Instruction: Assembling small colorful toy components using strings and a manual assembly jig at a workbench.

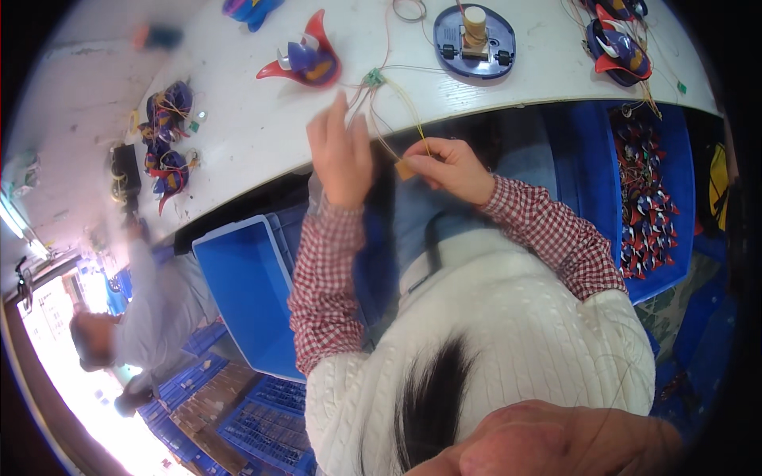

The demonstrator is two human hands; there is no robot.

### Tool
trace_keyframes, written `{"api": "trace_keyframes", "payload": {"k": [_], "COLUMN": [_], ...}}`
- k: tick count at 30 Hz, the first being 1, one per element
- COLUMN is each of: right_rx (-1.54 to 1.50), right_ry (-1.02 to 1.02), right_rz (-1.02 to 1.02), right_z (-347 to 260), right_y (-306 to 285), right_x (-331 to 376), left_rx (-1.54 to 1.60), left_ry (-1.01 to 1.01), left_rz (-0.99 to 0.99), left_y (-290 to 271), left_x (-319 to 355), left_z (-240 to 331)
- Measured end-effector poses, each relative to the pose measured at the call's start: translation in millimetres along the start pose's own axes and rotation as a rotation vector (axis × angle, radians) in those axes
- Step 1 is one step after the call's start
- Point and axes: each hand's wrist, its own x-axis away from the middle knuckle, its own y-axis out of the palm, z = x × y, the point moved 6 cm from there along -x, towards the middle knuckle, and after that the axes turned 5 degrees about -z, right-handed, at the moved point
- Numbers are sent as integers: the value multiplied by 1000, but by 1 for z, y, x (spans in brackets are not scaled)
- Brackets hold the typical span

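My right hand (451, 168) pinches a small tan square piece (405, 170) with thin wires, just off the table's near edge. From there the wires run up to a small green circuit board (374, 77) lying on the table. My left hand (343, 155) is raised beside the wires, its fingers stretched and somewhat blurred, with nothing visible in it. Beyond it lies a purple toy part (314, 63) with red horn-like ends and white points. To the right of the board sits a dark blue oval base (508, 44) bearing a tan cylinder (475, 25).
More toy parts with wires lie on the white table (238, 119) at the right (623, 51) and left (168, 139). Below the table stand an open blue bin (238, 238) at left and a blue crate (684, 238) full of toy parts at right. A co-worker (151, 293) is at far left.
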Motion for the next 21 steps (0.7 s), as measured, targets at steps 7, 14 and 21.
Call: {"api": "trace_keyframes", "payload": {"k": [7,14,21], "right_rx": [-11,17,27], "right_ry": [23,19,28], "right_rz": [-7,5,9], "right_z": [2,-3,-5], "right_y": [1,2,-2], "right_x": [-2,-2,-3], "left_rx": [521,79,-241], "left_ry": [-522,-81,195], "left_rz": [-79,-2,-176], "left_y": [6,19,55], "left_x": [68,-21,-55], "left_z": [0,-11,-19]}}
